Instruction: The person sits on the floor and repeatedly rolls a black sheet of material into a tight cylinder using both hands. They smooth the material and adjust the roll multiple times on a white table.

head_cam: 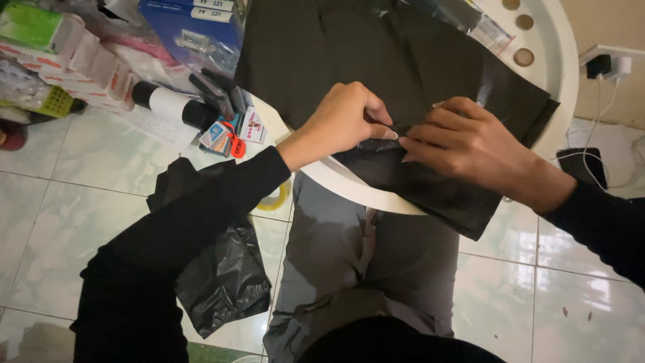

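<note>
Both hands' fingers, left hand (349, 121) and right hand (463, 144), pinching glossy black plastic bag (403, 60) on round white table (557, 60).

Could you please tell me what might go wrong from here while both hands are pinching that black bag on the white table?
The black bag overhangs the white table edge toward the lap, so it may slide off when the left hand or right hand lets go. The thin plastic could tear where the fingers pinch it. A second bag on the tiled floor could be slippery underfoot.
</note>
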